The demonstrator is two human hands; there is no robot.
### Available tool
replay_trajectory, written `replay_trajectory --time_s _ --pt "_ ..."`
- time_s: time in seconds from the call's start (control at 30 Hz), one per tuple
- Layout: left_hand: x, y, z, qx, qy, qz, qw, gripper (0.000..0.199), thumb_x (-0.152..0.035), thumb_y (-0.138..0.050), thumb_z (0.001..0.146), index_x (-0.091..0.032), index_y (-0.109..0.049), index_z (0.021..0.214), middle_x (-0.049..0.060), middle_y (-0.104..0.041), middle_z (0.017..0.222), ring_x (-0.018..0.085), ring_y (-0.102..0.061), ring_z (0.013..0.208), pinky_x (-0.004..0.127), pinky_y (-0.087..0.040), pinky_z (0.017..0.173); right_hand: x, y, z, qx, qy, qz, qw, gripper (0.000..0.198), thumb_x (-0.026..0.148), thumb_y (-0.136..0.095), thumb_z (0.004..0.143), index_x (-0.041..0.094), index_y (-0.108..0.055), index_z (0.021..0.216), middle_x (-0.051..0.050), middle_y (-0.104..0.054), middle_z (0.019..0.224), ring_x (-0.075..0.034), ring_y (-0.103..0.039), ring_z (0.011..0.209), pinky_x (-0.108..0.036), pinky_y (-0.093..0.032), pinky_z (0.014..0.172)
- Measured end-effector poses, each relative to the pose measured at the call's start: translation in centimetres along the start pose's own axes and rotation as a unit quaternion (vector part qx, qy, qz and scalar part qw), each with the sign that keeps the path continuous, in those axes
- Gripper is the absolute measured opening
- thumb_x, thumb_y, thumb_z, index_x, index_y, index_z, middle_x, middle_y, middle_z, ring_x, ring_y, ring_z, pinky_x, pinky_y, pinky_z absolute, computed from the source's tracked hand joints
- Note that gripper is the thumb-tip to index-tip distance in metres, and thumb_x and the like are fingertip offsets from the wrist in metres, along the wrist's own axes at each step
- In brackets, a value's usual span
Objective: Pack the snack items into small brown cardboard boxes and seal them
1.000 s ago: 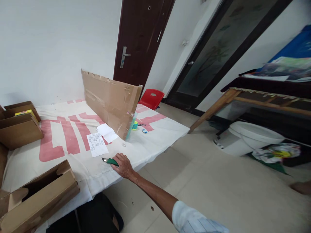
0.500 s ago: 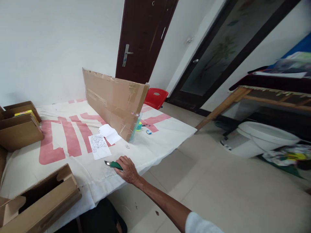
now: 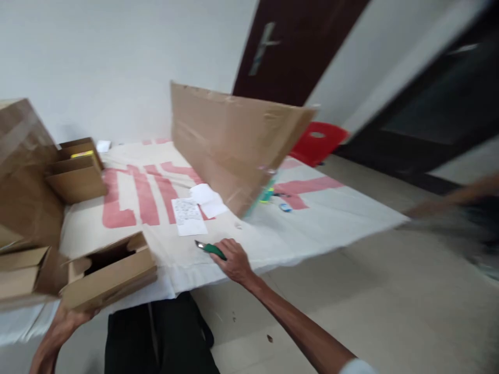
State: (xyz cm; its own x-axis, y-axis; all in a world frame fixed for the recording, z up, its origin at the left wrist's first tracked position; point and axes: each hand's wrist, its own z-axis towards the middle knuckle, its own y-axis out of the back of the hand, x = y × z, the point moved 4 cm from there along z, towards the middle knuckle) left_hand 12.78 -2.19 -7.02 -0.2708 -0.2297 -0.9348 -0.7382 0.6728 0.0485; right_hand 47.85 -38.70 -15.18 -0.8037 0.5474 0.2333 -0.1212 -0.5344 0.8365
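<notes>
My right hand (image 3: 236,262) is closed around the green handle of a utility knife (image 3: 212,250), its blade end pointing left just above the table's front edge. At the lower left, my left hand (image 3: 72,318) grips the underside of an open cardboard box (image 3: 113,278) at the table edge; its fingers are partly hidden by the box. Left of the knife, a sheet of paper with small drawn marks (image 3: 189,221) lies flat, overlapped by a folded white paper (image 3: 210,200). Behind them a large flat piece of cardboard (image 3: 230,140) stands upright.
The table (image 3: 331,223) has a white cloth with red print. Cardboard boxes (image 3: 76,179) and a taller carton (image 3: 27,171) stand at left. A tape roll (image 3: 267,195) and a small blue-white item (image 3: 285,207) lie right of the cardboard. A red chair (image 3: 322,143) stands behind.
The view has swung left, so more boxes show. My left hand has come into sight under the box. The utility knife remains in my right hand.
</notes>
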Motion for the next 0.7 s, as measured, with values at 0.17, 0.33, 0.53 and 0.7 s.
replay_trajectory --time_s 0.17,0.33,0.53,0.7 --pt "0.4 2.4 -0.7 0.012 -0.077 0.129 0.989 0.084 -0.031 -0.100 0.046 -0.018 -0.071 0.123 0.011 -0.078 0.111 0.041 -0.069 0.116 0.047 -0.060 0.102 -2.3 -0.6 -1.0 0.018 0.057 0.020 0.998 0.026 0.041 -0.056 0.104 0.021 -0.073 0.108 -0.012 -0.068 0.096 -0.028 -0.058 0.092 -0.040 -0.042 0.081" --pt "-0.7 1.7 -1.5 0.052 -0.150 0.151 0.976 0.102 -0.043 -0.099 0.053 -0.016 -0.059 0.144 0.018 -0.071 0.135 0.044 -0.058 0.139 0.050 -0.050 0.117 -2.7 0.9 -1.4 0.033 0.064 0.005 0.997 0.028 0.044 -0.057 0.103 0.024 -0.075 0.108 -0.011 -0.068 0.094 -0.028 -0.061 0.089 -0.040 -0.046 0.075" --pt "-1.9 1.8 -2.9 0.037 -0.271 0.127 0.953 0.114 -0.051 -0.097 0.066 -0.025 -0.036 0.158 0.023 -0.035 0.171 0.041 -0.032 0.160 0.052 -0.035 0.127 9.3 4.5 3.9 -0.020 0.096 0.180 0.979 0.034 0.039 -0.059 0.104 0.024 -0.068 0.132 -0.015 -0.069 0.120 -0.031 -0.067 0.112 -0.047 -0.056 0.097" --pt "-2.9 1.1 -2.7 0.065 -0.310 0.207 0.926 0.086 -0.053 -0.089 0.078 -0.023 -0.050 0.148 0.022 -0.028 0.171 0.043 -0.026 0.162 0.055 -0.036 0.125 22.7 10.7 8.9 -0.007 0.207 0.310 0.928 0.051 0.042 -0.064 0.102 0.029 -0.058 0.151 -0.013 -0.066 0.132 -0.032 -0.064 0.124 -0.052 -0.057 0.105"
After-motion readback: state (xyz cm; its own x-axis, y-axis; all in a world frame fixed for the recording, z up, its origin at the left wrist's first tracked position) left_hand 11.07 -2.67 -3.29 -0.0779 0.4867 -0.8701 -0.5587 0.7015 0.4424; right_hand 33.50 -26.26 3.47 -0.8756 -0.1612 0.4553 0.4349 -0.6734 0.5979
